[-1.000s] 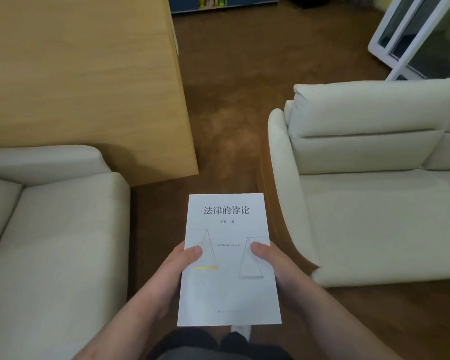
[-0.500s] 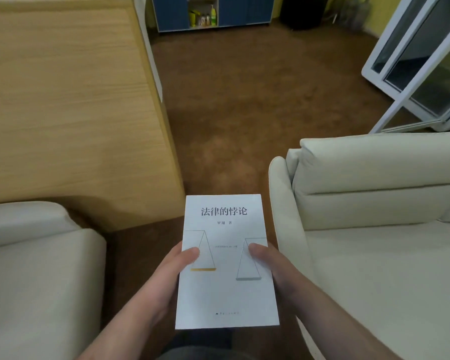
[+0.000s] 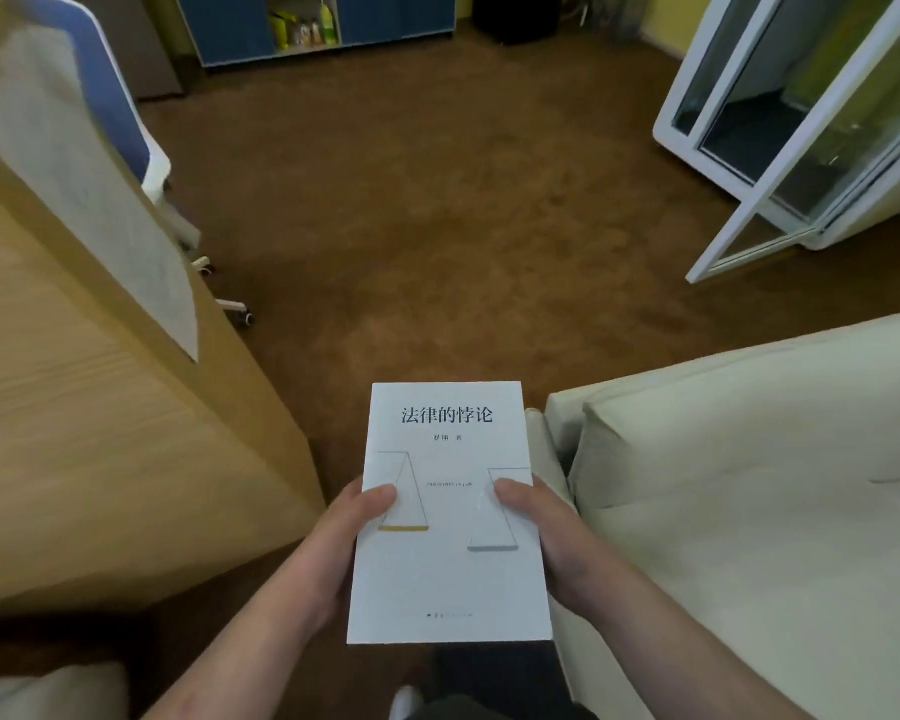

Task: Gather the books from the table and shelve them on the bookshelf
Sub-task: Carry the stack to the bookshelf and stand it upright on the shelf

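White book (image 3: 450,569) face up between both hands, left hand (image 3: 333,553) gripping its left edge, right hand (image 3: 549,537) gripping its right edge, thumbs on the cover, fingers hidden beneath, wooden surface (image 3: 74,449) to their left, cream sofa (image 3: 749,485) to their right

book (image 3: 450,511) carried forward | office chair (image 3: 120,96) appeared | left sofa (image 3: 48,688) nearly gone

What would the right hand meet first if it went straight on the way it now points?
The right hand points forward and a little left, across the book it grips. Beyond the book the way looks free over the carpet; the desk may lie further on, depth unclear.
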